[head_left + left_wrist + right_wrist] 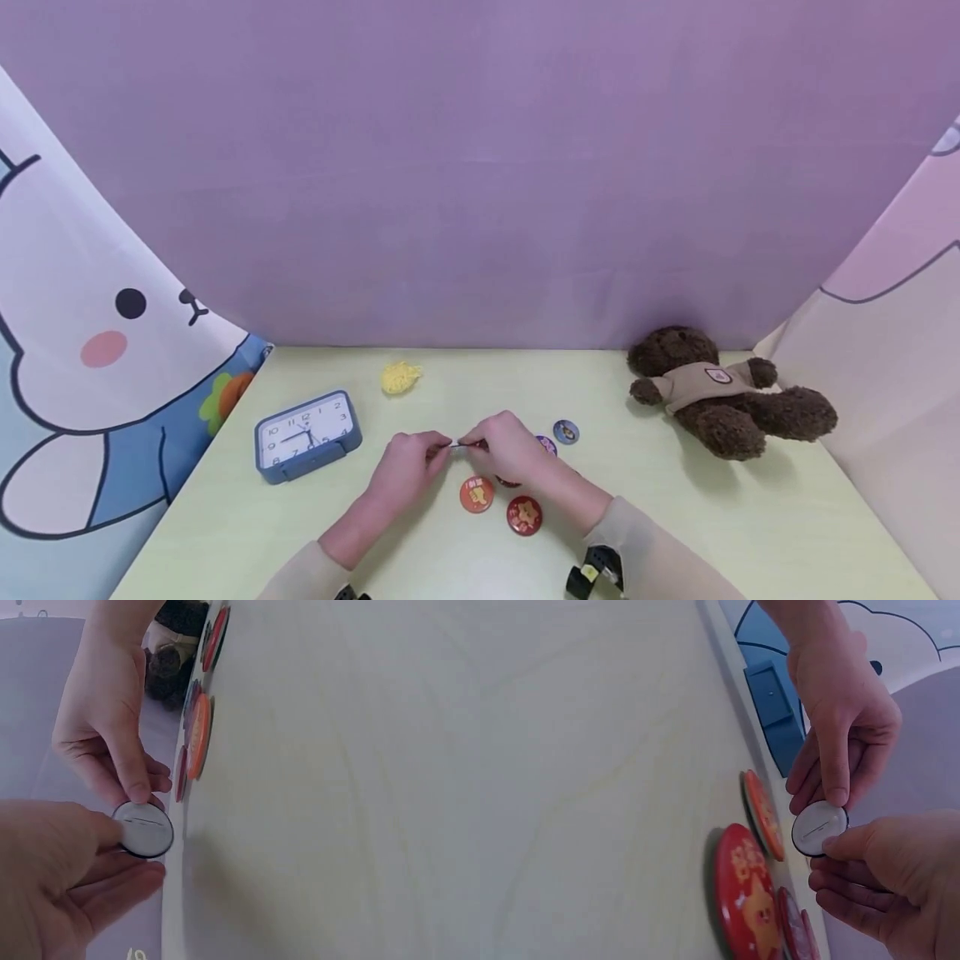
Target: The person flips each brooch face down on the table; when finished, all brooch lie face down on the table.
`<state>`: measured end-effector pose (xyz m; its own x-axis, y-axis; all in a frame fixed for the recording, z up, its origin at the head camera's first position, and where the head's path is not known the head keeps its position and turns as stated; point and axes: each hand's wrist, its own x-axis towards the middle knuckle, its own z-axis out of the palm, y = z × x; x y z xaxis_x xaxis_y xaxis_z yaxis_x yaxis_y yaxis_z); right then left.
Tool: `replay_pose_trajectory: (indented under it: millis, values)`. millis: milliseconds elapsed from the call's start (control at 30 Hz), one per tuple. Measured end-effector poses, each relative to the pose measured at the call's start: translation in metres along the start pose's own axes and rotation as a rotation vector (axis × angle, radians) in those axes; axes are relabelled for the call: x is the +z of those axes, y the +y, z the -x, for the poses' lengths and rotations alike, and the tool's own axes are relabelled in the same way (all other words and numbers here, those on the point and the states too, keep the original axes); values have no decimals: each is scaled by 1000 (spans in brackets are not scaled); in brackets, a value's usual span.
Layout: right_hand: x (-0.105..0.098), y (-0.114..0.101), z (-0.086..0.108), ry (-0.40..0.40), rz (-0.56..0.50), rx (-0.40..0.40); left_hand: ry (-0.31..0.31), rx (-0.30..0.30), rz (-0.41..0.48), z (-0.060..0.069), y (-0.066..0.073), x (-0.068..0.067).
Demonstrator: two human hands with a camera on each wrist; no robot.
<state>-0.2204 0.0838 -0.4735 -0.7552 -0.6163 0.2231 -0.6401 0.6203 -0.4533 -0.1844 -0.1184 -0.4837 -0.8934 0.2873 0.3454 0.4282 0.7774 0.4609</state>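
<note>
A round badge [147,834] is held between both hands above the table, its pale back with a thin metal pin facing up in the wrist views. My left hand [402,468] pinches one edge between thumb and fingers. On the opposite edge, my right hand [512,450] pinches it the same way. Below the hands on the table lie an orange badge [477,494] and a red badge with a star [524,516]. A blue badge [566,432] lies beyond the right hand, with a purple badge [547,446] partly hidden by it.
A blue clock [308,436] lies on the table at the left. Farther back is a small yellow object [401,377]. A brown plush bear [712,387] in a beige shirt lies at the right rear, near the purple backdrop [450,183].
</note>
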Motion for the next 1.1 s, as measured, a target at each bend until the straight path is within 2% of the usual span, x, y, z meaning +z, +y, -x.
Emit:
replay_pose_trajectory:
  millis: [167,267,400,633,900,1100]
  values:
    - [-7,3,-4,50,-100,38,62,-7,56,-6,3,-3]
    - [-10,4,-5,55,-145,70,48,-20,124,-9,5,-6]
    - [-13,5,-5,53,-210,104,-9,-62,179,-12,7,-9]
    - [-14,5,-4,63,-246,149,-42,-68,151,-17,8,-8]
    - [-9,1,-5,35,-191,104,-48,-65,83,-16,0,-3]
    - [-2,-3,-6,12,-163,124,-90,-105,62,-14,-8,2]
